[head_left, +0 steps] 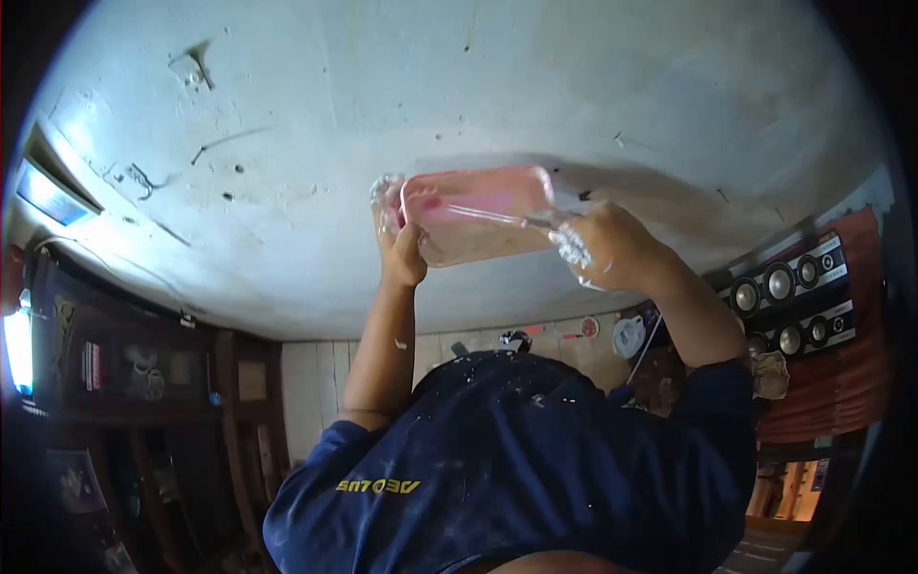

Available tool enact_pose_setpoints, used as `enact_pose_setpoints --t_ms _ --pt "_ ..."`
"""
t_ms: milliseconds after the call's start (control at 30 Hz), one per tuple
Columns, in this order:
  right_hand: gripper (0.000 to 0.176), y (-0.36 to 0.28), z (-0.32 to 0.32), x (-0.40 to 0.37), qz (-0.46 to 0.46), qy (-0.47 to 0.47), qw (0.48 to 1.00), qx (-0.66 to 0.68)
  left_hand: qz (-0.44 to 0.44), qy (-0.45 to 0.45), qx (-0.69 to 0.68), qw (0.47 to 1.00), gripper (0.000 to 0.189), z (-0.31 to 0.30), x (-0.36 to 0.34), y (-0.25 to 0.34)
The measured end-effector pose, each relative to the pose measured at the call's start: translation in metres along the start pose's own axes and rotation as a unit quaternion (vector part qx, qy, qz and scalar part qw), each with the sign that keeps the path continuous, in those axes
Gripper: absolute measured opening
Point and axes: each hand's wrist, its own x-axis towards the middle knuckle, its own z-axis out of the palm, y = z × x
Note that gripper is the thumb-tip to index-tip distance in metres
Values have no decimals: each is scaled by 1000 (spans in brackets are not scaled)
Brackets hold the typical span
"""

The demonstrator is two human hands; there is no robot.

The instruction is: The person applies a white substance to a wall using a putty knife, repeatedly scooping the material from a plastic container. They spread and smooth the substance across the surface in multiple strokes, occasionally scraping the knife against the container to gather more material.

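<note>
My left hand grips a shallow pink tray by its left end, thumb on the near edge, with white smears on the fingers. A brighter pink patch shows inside the tray near that hand. My right hand is closed around the handle of a tool with a thin, straight, pale metal part, like a putty knife seen edge-on. The metal part reaches left across the tray. White paste coats the right fingers, and the handle is mostly hidden in the fist.
A pale wall surface with nails, hooks and small holes spreads beyond the hands. Dark wooden shelving stands at left, near a bright lamp. At right are speakers and a reddish curtain. A dark blue shirt fills the bottom.
</note>
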Motion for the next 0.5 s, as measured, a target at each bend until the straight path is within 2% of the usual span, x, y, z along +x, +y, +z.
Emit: enact_pose_setpoints --t_ms 33,67,100,133,200,233,267,333,367,400,433,467,500 --pt "53 -8 5 2 -15 -54 998 -12 -11 4 7 1000 40 3 -2 1" --pt "50 -14 11 1 -31 -106 994 -25 -38 38 -42 998 33 8 -3 2" --pt "53 -15 24 -1 -42 -101 993 -46 -63 72 -91 991 30 9 -4 1" --pt "53 -13 25 -5 -45 -106 993 -38 -71 74 -84 991 30 5 -5 -2" --pt "53 -1 23 -17 -109 -104 989 -9 19 -42 -40 998 35 -5 -15 -8" --pt "44 9 22 -20 -166 -36 983 64 -30 -2 -12 999 54 -6 -20 -8" --pt "44 17 17 -23 -168 -41 982 74 -39 2 -7 999 54 -5 -23 -6" --pt "30 31 5 -31 -66 -90 976 188 -131 34 -134 982 72 -3 -23 0" --pt "30 46 18 -41 -68 -95 974 194 -136 38 -130 981 72 -5 -24 -1" --pt "25 64 42 -55 -7 36 961 274 -126 37 -124 984 73 -6 -27 -2" --pt "20 66 50 -55 56 165 922 346 -116 36 -118 985 74 -7 -28 -3" --pt "20 71 52 -52 54 159 921 351 -120 41 -113 985 74 -7 -29 -3" --pt "19 73 52 -48 29 178 945 272 -129 32 -117 984 75 -5 -31 -3"
